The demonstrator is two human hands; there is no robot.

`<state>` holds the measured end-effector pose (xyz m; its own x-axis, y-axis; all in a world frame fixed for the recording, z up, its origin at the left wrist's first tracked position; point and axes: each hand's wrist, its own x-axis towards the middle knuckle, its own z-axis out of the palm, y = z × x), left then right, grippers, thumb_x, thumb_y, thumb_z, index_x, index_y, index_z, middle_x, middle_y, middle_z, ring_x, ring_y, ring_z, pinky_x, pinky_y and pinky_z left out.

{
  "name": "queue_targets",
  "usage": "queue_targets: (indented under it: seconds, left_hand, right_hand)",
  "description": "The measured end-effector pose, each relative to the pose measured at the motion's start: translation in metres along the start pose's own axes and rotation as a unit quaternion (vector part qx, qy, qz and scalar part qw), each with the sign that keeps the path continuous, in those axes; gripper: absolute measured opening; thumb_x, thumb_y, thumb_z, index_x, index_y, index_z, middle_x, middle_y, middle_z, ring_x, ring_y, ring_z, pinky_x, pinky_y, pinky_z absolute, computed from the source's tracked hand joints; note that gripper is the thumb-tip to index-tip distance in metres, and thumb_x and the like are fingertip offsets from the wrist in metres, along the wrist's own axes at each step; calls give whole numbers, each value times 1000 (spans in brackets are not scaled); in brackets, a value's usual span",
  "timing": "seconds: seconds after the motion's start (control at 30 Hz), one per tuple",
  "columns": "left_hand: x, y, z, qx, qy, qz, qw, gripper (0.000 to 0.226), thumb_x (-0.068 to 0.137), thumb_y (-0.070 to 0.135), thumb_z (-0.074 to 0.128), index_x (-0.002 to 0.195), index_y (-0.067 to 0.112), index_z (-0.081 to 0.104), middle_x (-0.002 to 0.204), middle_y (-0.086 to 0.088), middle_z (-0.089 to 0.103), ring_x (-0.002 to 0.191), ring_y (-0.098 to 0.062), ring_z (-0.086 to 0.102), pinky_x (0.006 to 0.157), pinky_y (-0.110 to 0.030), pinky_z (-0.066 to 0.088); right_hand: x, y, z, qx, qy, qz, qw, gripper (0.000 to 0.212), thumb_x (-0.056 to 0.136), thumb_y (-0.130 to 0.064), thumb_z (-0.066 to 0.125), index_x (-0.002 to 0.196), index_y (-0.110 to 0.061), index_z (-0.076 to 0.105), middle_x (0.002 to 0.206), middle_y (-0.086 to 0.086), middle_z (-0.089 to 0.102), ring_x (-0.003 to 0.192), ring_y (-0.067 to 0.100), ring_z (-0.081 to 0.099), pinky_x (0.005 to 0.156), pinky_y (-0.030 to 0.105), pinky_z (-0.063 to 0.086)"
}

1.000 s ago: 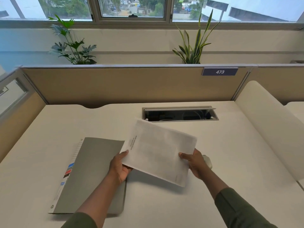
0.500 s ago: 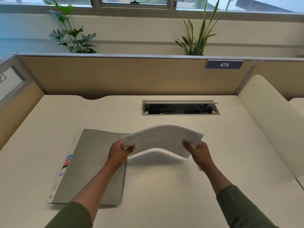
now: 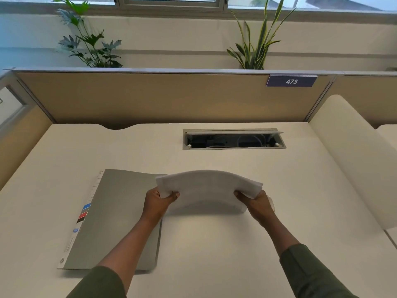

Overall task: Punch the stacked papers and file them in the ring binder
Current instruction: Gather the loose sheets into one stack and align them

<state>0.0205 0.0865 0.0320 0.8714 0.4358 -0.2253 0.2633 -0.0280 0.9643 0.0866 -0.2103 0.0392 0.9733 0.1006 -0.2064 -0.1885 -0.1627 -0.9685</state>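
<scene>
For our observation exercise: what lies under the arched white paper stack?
Under the arched white paper stack: bare cream desk and shadow. A pale object behind the right hand is mostly covered, unidentifiable.

Both forearms reach forward toward 12 o'clock. The left hand [image 3: 158, 200] is closed in a pinch with its thumb on top; the right hand [image 3: 256, 201] mirrors it.

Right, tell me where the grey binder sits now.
In the head view the grey binder lies closed and flat on the desk, left of centre, under the left hand and beside the paper stack.
</scene>
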Motion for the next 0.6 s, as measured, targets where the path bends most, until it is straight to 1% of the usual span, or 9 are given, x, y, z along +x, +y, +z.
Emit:
queue_targets:
  seconds: [0.1,0.2,0.27,0.33,0.4,0.43,0.5,0.53,0.6]
  left_hand:
    - [-2,-2,3,-9,-6,-12,1000,20,71,3,82,81,16,72,78,5,74,74,-14,69,75,-30,55]
    - [-4,-1,4,-10,-16,-14,1000,23,70,4,83,82,19,71,72,11,74,73,-7,70,75,-25,55]
    - [-5,-1,4,1,-21,2,1000,26,69,5,84,88,18,70,78,8,75,77,-5,70,75,-23,55]
    - [-5,-1,6,19,-30,22,999,27,70,6,84,92,16,71,87,2,75,82,-10,71,75,-24,56]
    - [-7,1,8,30,-18,18,999,24,74,7,81,92,16,70,87,-1,73,80,-13,69,73,-25,53]
    - [-8,2,10,30,-6,10,999,21,75,7,80,91,15,69,85,-1,72,78,-14,68,72,-27,51]
    - [-11,4,11,23,17,3,1000,17,77,6,78,87,16,68,80,0,70,74,-13,66,70,-27,49]
    - [-11,5,10,19,24,2,1000,18,77,6,78,85,18,68,80,1,70,74,-12,66,70,-26,50]
    - [-12,3,8,19,20,7,1000,20,75,5,79,85,19,68,81,3,70,74,-11,66,69,-23,52]
  right_hand:
    - [1,5,1,6,5,12,1000,21,81,-7,76,100,-12,69,88,-4,71,75,5,68,58,9,51]
    - [2,8,2,24,20,28,999,19,79,-10,79,92,-19,69,90,1,73,83,18,68,63,18,54]
    - [2,8,2,32,22,40,998,22,77,-12,81,96,-17,69,94,5,73,88,22,69,71,28,57]
    - [1,10,4,33,23,40,998,38,72,-20,85,105,-12,69,99,7,73,92,23,69,77,35,58]
    - [0,9,6,31,28,33,999,54,63,-32,86,108,-10,69,99,7,74,92,23,70,74,31,59]
    - [0,7,7,31,33,28,999,51,62,-32,86,106,-10,70,96,6,74,89,22,70,68,26,58]
    - [-1,3,6,35,45,27,998,30,73,-17,84,98,-11,70,89,4,73,82,21,69,58,14,53]
    - [-1,2,5,38,48,28,998,24,77,-10,81,98,-10,69,87,4,72,80,20,68,55,12,51]
    - [-1,3,3,43,44,27,998,28,76,-5,81,101,-7,69,89,6,72,81,21,68,56,13,52]
